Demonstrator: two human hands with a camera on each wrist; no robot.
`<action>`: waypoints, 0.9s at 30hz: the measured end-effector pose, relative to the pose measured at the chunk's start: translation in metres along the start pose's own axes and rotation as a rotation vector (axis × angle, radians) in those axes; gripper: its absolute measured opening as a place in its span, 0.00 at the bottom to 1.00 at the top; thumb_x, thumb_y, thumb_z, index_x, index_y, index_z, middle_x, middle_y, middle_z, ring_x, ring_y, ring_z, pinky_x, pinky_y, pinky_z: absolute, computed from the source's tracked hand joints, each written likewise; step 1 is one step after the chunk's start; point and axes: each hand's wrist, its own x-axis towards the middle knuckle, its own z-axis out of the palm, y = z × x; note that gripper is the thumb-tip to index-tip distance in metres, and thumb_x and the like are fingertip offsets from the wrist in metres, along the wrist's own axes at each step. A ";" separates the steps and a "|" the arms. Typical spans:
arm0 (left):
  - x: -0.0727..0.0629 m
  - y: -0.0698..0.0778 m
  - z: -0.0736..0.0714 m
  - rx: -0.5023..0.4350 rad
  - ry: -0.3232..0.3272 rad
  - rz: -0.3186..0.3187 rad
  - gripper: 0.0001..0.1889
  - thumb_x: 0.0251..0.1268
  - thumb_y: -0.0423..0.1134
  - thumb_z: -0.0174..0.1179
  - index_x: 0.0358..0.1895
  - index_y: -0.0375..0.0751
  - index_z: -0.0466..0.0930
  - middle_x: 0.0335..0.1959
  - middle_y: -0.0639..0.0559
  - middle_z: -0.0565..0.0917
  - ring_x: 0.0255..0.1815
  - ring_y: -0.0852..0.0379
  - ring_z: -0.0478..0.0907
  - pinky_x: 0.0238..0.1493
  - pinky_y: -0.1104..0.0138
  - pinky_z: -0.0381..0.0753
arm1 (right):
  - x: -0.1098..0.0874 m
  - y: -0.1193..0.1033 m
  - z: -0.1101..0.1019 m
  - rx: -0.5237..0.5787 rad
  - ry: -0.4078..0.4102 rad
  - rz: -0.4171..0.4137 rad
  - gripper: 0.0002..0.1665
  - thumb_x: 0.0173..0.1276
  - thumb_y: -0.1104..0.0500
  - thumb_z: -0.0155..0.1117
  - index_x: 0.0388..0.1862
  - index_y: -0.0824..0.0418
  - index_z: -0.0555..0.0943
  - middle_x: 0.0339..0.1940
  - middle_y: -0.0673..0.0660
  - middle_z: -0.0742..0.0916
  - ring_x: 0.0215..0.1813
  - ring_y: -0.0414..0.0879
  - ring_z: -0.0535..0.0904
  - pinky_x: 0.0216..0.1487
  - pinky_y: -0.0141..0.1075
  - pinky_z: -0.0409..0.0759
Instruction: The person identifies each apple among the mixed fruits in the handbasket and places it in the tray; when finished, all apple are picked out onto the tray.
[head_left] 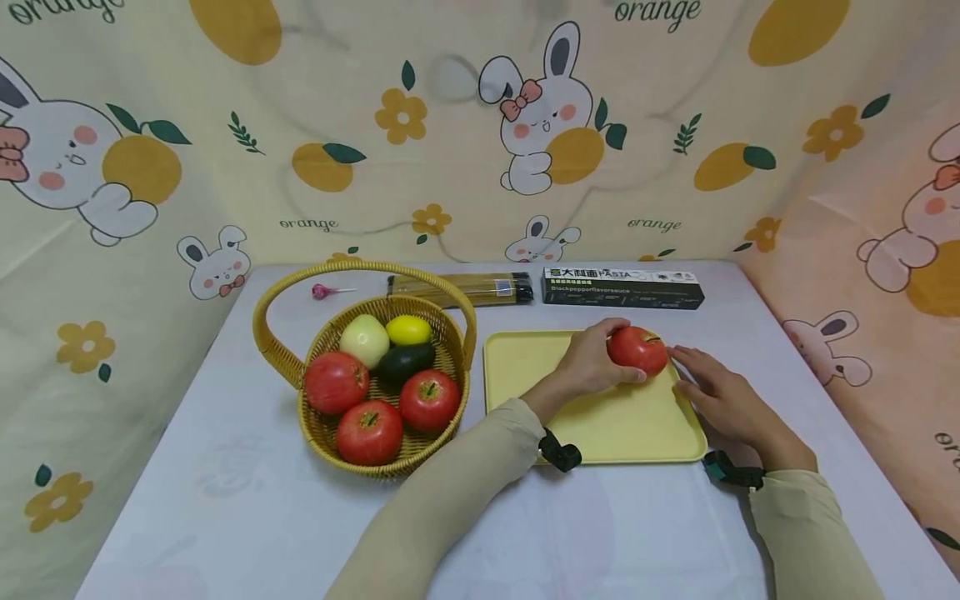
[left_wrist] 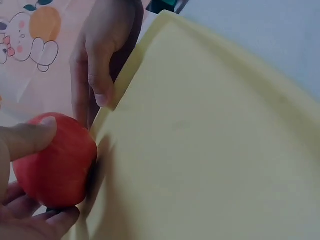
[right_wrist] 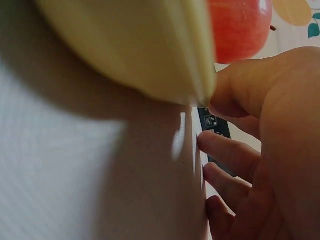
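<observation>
the table (head_left: 637, 533) betw. left sleeve (head_left: 442, 492) and right sleeve (head_left: 813, 525) gives free way to the tray (head_left: 637, 429). at left, the basket (head_left: 378, 473) w/ its high handle (head_left: 367, 266) is an obstacle. behind, the pasta box (head_left: 622, 290) leaves only a narrow strip. left hand (head_left: 588, 364) w/ apple (head_left: 637, 351) and right hand (head_left: 727, 400) block the tray's back right corner.

Left hand (head_left: 587, 364) curled to grip, right hand (head_left: 726, 398) loosely outstretched.
</observation>
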 end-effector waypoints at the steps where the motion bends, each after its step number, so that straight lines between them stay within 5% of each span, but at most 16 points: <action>1: 0.001 0.000 0.001 0.025 0.002 0.003 0.44 0.58 0.42 0.85 0.78 0.50 0.74 0.70 0.53 0.84 0.65 0.57 0.79 0.59 0.70 0.85 | 0.000 0.000 0.000 -0.003 0.002 -0.002 0.46 0.86 0.41 0.58 0.92 0.54 0.55 0.89 0.74 0.60 0.86 0.81 0.53 0.70 0.84 0.62; 14: 0.001 0.003 0.008 0.228 0.028 0.035 0.48 0.60 0.44 0.84 0.83 0.47 0.69 0.73 0.55 0.83 0.72 0.54 0.76 0.70 0.69 0.81 | -0.001 -0.005 0.000 -0.002 0.013 0.002 0.45 0.86 0.42 0.58 0.92 0.55 0.57 0.89 0.74 0.61 0.86 0.80 0.53 0.71 0.85 0.61; 27: -0.027 0.017 -0.006 0.191 0.049 0.065 0.49 0.61 0.47 0.84 0.83 0.43 0.68 0.76 0.52 0.82 0.74 0.52 0.78 0.70 0.68 0.82 | -0.001 -0.002 0.002 -0.015 0.016 0.019 0.46 0.85 0.40 0.58 0.92 0.55 0.56 0.89 0.74 0.60 0.87 0.80 0.53 0.70 0.85 0.61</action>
